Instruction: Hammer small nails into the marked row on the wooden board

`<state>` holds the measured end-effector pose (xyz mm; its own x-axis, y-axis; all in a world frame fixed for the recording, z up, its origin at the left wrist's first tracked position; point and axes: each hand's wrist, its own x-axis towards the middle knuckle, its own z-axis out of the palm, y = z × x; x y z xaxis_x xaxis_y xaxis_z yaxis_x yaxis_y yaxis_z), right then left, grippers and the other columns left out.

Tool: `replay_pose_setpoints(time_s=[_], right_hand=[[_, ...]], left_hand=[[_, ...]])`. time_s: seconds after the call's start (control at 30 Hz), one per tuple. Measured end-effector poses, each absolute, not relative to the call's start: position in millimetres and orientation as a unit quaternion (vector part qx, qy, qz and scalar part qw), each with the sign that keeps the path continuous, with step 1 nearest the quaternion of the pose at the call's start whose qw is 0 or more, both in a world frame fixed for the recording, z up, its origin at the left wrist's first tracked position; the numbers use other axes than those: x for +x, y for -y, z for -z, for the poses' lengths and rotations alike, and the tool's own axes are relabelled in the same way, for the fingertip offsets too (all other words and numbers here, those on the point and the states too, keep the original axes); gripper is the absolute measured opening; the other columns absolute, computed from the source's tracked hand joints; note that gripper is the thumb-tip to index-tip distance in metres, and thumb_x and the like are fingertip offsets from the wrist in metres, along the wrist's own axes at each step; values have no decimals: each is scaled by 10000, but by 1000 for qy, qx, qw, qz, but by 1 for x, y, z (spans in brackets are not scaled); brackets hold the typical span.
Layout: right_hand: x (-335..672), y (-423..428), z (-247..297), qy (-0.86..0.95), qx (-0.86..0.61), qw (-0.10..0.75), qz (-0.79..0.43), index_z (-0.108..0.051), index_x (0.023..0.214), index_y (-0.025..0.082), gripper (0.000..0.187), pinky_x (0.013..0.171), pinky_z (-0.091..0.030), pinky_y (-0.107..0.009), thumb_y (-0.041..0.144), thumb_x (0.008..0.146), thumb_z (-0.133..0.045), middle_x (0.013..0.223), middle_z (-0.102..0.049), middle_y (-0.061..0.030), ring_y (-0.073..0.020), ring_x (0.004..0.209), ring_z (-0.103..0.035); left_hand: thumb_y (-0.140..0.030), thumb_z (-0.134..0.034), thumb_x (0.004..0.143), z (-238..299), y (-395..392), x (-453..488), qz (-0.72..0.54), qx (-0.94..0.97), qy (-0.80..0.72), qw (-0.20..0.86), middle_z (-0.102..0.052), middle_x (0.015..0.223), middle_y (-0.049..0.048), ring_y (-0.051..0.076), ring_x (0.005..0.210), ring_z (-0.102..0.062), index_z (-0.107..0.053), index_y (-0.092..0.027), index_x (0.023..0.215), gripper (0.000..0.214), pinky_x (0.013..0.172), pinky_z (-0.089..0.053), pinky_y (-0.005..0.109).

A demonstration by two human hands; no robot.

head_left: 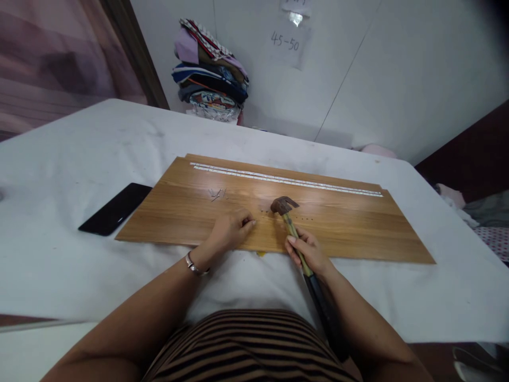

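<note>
My right hand (306, 248) grips a claw hammer (292, 225) partway up its yellowish handle, below the rusty head. The hammer's head is over the middle of a wooden board (350, 228), with its claw pointing right. My left hand (233, 229) rests on the board left of the hammer, its fingers curled in; anything inside them is hidden. Several loose nails (218, 194) lie in a small pile beyond my left hand. A row of small dark nail heads or holes (304, 218) runs across the board on both sides of the hammer's head.
Two thin marked strips (286, 179) lie along the board's far side. A black tablet or phone (115, 209) lies left of the board on the white-covered table (59, 265). Folded clothes (212, 69) are stacked by the wall behind, where a paper reads 45-50.
</note>
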<state>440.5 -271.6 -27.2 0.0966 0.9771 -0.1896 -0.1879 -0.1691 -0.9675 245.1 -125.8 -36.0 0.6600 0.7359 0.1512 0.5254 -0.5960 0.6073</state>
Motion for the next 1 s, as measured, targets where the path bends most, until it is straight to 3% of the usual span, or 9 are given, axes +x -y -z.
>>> replay_pose_setpoints(time_s=[1.0], right_hand=[[440,271,24,377,-534,519,-551,-530,808,182,307,284,-293,-165,464,787,-648,568,-538,62,-34,306,-356]], left_hand=[[-322,-543,851,42,124,244,-195,874,-361,261,-627,701,-3,141,665,-560,-602,-195,753,170,597,-369,251]])
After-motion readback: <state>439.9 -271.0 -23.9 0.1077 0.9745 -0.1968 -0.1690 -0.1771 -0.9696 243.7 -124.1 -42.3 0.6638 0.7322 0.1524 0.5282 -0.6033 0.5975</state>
